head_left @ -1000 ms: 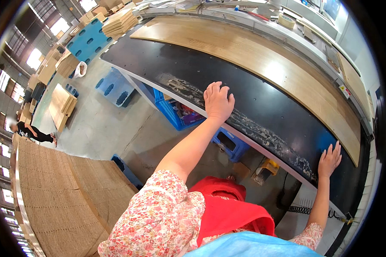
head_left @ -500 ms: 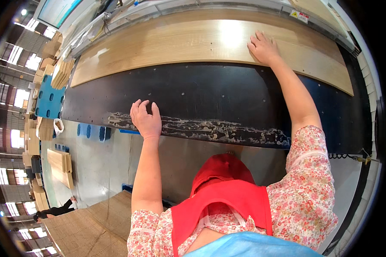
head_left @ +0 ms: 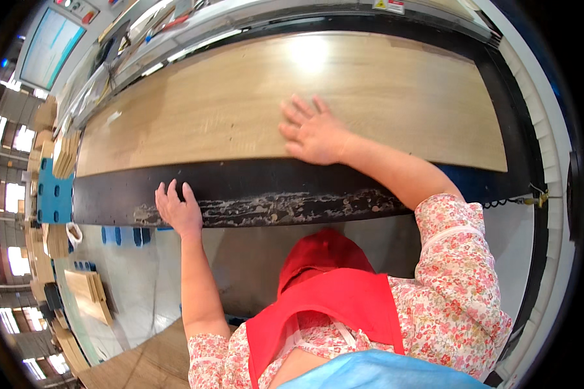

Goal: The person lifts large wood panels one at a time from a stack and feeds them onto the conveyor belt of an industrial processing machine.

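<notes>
A long wood-grain board point(head_left: 240, 97) lies across the black worktable point(head_left: 123, 198), its near edge over the middle of the tabletop. On the board, close to that near edge, my right hand point(head_left: 315, 133) rests with fingers spread, slightly blurred. My left hand point(head_left: 180, 209) is on the worn front strip of the table, left of the middle, fingers apart and holding nothing. A narrow band of black surface separates it from the board.
Behind the board runs a pale machine rail point(head_left: 194, 48) with tools and plastic on it. A screen panel point(head_left: 52, 48) stands at the far left. Stacked boards point(head_left: 67, 152) and a blue pallet point(head_left: 53, 193) are at the left. A coiled hose point(head_left: 499, 202) hangs at the right.
The board has come nearer to me, covering more of the black table. My right hand has moved left along the board. My left hand stays by the table's front edge. The view has shifted.
</notes>
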The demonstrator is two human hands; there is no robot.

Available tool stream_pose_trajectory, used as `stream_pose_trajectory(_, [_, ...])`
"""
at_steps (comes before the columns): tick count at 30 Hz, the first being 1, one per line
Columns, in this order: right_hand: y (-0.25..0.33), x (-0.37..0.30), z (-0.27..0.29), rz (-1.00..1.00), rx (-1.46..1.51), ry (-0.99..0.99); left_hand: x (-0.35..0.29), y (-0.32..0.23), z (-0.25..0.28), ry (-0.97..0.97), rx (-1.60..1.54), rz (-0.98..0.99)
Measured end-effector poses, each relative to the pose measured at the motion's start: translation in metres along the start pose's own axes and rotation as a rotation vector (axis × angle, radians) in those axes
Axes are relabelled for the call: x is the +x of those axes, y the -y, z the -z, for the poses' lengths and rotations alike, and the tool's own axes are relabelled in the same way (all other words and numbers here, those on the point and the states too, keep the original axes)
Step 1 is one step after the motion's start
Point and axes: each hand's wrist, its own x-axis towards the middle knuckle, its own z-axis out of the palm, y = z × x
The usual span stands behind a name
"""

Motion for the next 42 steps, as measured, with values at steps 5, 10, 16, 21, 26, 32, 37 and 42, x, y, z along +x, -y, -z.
stream_pose_trajectory(5, [0.037,-0.032,-0.007,0.134,0.067,-0.007,-0.001,0.002,-0.002,-0.002,0.012,0.012])
stream_pose_trajectory(10, [0.072,-0.061,-0.014,0.200,0.148,-0.072,0.002,0.015,0.002,0.076,0.019,0.052])
stream_pose_trajectory(16, [0.095,-0.094,-0.014,0.262,0.233,-0.093,0.026,0.013,0.006,0.218,0.066,0.045])
stream_pose_trajectory(21, [0.102,-0.111,-0.013,0.306,0.258,-0.071,0.019,-0.011,0.005,0.445,0.142,0.002])
stream_pose_trajectory(26, [0.101,-0.120,-0.012,0.353,0.328,-0.094,0.000,-0.006,0.018,0.532,0.221,0.026])
stream_pose_trajectory(32, [0.094,-0.115,0.002,0.464,0.510,0.013,-0.035,-0.003,0.030,0.381,0.279,-0.015])
stream_pose_trajectory(37, [0.047,-0.059,0.003,0.156,0.290,-0.284,-0.059,-0.015,0.066,0.368,0.145,0.128])
stream_pose_trajectory(42, [-0.022,0.025,-0.007,-0.068,-0.047,-0.440,-0.085,-0.009,0.074,0.185,0.022,0.328])
